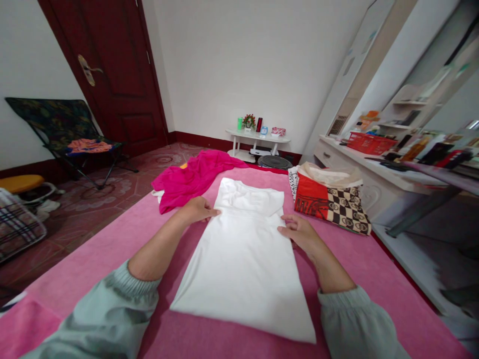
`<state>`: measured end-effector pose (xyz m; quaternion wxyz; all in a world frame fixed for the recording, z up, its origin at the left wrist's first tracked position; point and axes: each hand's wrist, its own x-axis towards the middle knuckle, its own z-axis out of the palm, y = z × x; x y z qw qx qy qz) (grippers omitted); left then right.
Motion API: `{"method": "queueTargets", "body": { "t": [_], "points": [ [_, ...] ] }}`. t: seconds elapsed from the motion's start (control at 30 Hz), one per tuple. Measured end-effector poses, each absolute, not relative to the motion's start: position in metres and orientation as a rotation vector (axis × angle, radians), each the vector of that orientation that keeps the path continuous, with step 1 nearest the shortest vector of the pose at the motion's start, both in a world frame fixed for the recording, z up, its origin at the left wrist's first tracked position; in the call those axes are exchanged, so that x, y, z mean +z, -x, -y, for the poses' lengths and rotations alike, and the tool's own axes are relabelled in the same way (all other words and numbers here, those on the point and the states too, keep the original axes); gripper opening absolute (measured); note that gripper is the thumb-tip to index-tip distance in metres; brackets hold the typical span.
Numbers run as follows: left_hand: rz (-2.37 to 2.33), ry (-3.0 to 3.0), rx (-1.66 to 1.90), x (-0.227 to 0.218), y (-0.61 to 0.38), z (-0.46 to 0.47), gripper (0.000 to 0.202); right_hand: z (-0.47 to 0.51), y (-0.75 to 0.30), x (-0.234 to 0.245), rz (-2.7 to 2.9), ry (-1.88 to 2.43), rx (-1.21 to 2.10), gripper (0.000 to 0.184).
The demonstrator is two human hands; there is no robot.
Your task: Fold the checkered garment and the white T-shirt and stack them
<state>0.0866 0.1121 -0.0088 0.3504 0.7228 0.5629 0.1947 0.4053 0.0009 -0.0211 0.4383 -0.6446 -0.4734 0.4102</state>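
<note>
A white garment [243,254] lies flat on the pink bed cover [123,234], its far part folded over. My left hand [198,209] rests on the garment's left edge near the fold, fingers together and pressed on the cloth. My right hand [297,230] sits at the right edge at about the same height, fingers curled loosely against the fabric. Both forearms come in from the bottom, in pale green sleeves.
A magenta garment [194,179] is bunched at the far left of the bed. A stack of folded clothes [329,197], red and checkered, lies at the far right. A dresser [374,169] runs along the right; a folding chair [63,129] and a dark red door [112,70] stand left.
</note>
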Motion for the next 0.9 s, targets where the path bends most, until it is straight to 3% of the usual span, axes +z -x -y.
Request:
{"method": "queueTargets", "body": {
  "t": [0.27, 0.33, 0.47, 0.5, 0.63, 0.77, 0.9],
  "points": [
    [-1.026, -1.836, 0.842, 0.007, -0.112, -0.098, 0.033, -0.002, -0.391, -0.013, 1.501, 1.725, 0.207, 0.024],
    [-0.923, -1.86, 0.862, 0.016, -0.126, -0.085, 0.03, 0.004, -0.369, -0.002, 1.558, 1.543, 0.259, 0.029],
    [-0.786, -1.963, 0.805, 0.028, -0.147, -0.059, 0.02, 0.013, -0.334, 0.01, 1.596, 1.282, 0.758, 0.056],
    [-0.776, -1.968, 0.789, 0.029, -0.15, -0.055, 0.019, 0.014, -0.331, 0.01, 1.585, 1.27, 0.825, 0.054],
    [-0.931, -2.036, 0.675, 0.03, -0.147, -0.051, 0.03, 0.014, -0.334, 0.007, 1.525, 1.338, 0.769, 0.015],
    [-0.874, -2.179, 0.468, 0.034, -0.139, -0.051, 0.014, 0.014, -0.334, 0.009, 1.407, 1.287, 0.752, 0.016],
    [-0.913, -2.209, 0.428, 0.035, -0.131, -0.06, 0.023, 0.009, -0.341, 0.01, 1.35, 1.271, 0.771, 0.026]
  ]
}}
